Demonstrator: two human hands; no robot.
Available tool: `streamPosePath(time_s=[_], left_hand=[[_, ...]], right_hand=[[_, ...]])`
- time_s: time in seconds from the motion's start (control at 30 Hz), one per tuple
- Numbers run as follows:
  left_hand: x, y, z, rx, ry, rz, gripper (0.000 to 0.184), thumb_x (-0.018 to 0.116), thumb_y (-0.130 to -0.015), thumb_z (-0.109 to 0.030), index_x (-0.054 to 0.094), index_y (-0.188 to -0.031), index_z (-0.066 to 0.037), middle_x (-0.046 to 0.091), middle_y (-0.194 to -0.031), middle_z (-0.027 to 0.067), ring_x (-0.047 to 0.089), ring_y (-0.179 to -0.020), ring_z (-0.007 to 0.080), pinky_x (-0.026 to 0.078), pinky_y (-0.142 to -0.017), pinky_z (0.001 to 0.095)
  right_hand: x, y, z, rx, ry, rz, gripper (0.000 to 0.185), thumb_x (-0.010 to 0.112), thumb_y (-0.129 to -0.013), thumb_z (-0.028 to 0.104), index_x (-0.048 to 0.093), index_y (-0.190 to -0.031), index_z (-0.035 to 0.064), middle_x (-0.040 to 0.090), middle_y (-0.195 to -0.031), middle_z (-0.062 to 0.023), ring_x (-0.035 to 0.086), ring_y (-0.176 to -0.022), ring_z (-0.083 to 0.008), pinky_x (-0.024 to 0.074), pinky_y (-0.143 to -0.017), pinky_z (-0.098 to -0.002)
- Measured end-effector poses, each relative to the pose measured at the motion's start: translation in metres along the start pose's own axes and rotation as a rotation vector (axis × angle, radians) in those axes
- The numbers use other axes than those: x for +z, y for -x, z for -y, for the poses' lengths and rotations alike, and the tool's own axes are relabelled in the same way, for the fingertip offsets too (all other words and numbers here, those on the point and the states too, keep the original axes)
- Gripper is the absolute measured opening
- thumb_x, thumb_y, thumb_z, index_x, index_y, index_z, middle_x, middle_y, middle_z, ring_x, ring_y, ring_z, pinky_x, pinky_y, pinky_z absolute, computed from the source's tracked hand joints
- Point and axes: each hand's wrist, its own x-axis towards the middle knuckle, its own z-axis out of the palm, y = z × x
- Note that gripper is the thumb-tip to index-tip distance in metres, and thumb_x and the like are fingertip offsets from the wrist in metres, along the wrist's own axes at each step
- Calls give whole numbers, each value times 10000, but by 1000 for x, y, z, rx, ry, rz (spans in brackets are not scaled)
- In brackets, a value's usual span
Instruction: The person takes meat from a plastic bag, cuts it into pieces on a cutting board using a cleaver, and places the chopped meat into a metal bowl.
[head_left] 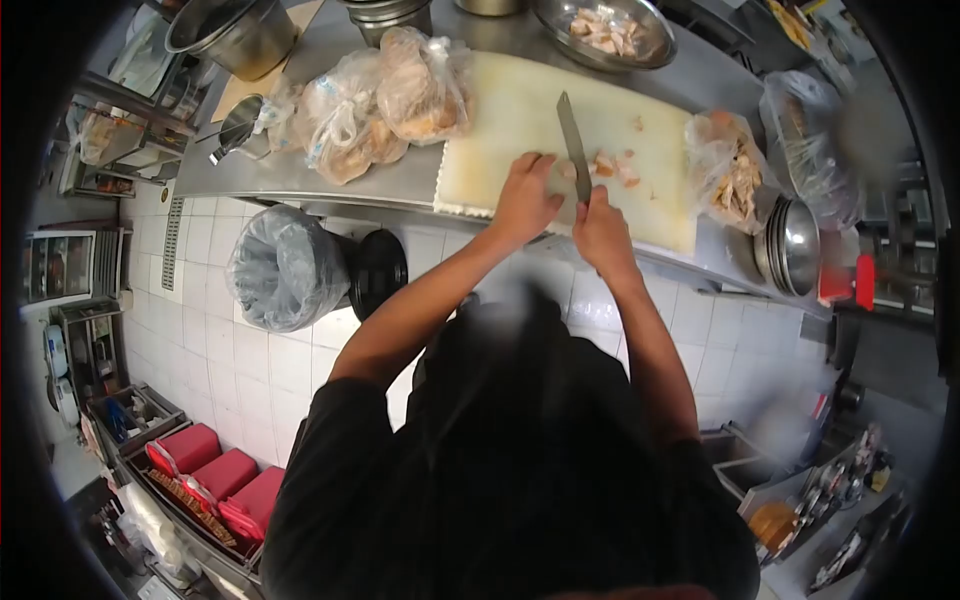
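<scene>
My right hand (603, 234) is closed around the handle of a long kitchen knife (572, 138), whose blade points away from me over the white cutting board (500, 110). Just left of the blade, my left hand (528, 198) has its fingers curled, pressing a small pale piece of meat (563, 170) against the board. Several cut pinkish meat pieces (622, 168) lie to the right of the knife, with small scraps around them. At the back, a steel bowl (655, 50) holds more cut meat pieces.
Tied plastic bags of meat (425, 90) sit left of the board. An open plastic bag with pale strips (735, 185) lies at its right end, near stacked steel bowls (797, 245). A bin lined with plastic (285, 270) stands on the floor below the counter.
</scene>
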Motion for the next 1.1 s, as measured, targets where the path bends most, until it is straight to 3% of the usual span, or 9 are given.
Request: streamPosePath(time_s=[0.13, 0.3, 0.5, 0.57, 0.6, 0.7, 0.73, 0.93, 1.1], left_hand=[[15, -21, 1, -46, 78, 112, 451, 681, -666, -20, 581, -1101, 51, 579, -1070, 213, 535, -1045, 365, 459, -913, 412], [22, -41, 0, 103, -292, 129, 286, 640, -727, -43, 628, -996, 54, 615, -982, 209, 582, -959, 357, 493, -850, 415], [20, -67, 13, 10, -376, 58, 171, 612, -766, -50, 624, -908, 43, 618, -924, 200, 607, -867, 358, 508, -802, 426], [14, -66, 10, 52, -333, 23, 157, 605, -766, -43, 614, -897, 43, 610, -906, 201, 598, -863, 361, 506, -796, 425], [19, -63, 21, 50, -348, 95, 298, 631, -747, -61, 596, -1026, 37, 574, -978, 212, 556, -915, 373, 481, -835, 429], [28, -50, 3, 7, -392, 178, 543, 679, -706, -105, 524, -1213, 11, 516, -1093, 227, 481, -1013, 383, 430, -903, 446], [32, -46, -6, -29, -410, 227, 623, 707, -693, -139, 490, -1260, 0, 501, -1115, 227, 458, -1036, 382, 415, -916, 448], [59, -56, -42, -125, -463, 365, 921, 834, -624, -369, 415, -1385, -63, 475, -1164, 224, 405, -1056, 355, 345, -951, 417], [102, -68, -24, -104, -309, 282, 623, 761, -703, -443, 595, -1199, -104, 516, -1135, 191, 428, -1041, 347, 362, -934, 420]], right_hand=[[1, -2, -5, -6, -47, -2, 203, 490, -928, 157, 410, -1027, -2, 615, -813, -314, 596, -740, -503, 465, -674, -552], [-19, -5, -4, 161, -278, 151, 202, 507, -925, 166, 426, -993, -6, 633, -839, -280, 608, -767, -477, 473, -682, -529], [-11, 64, -30, 37, -60, 14, 189, 529, -922, 146, 434, -975, -8, 628, -851, -292, 598, -822, -479, 468, -695, -505], [-10, 66, -45, -65, -107, -57, 182, 539, -924, 141, 444, -983, -3, 633, -791, -244, 619, -720, -425, 473, -617, -474], [-9, 69, -49, -113, -134, -98, 179, 544, -924, 139, 449, -987, 0, 636, -761, -220, 630, -669, -398, 476, -578, -459], [-47, 77, -14, 294, -580, 47, 158, 539, -939, 151, 475, -1000, 20, 567, -643, -98, 565, -490, -221, 430, -439, -364], [-52, 82, -18, 344, -641, 13, 150, 530, -953, 176, 493, -1012, 43, 465, -602, -17, 434, -412, -93, 352, -360, -273], [-61, 77, -104, 521, -1007, 13, 131, 518, -956, 199, 481, -931, 76, 481, -595, -38, 433, -361, -137, 357, -324, -281], [-56, 62, -117, 488, -1063, 186, 150, 534, -949, 214, 469, -933, 80, 479, -608, -41, 437, -367, -139, 360, -323, -291]])
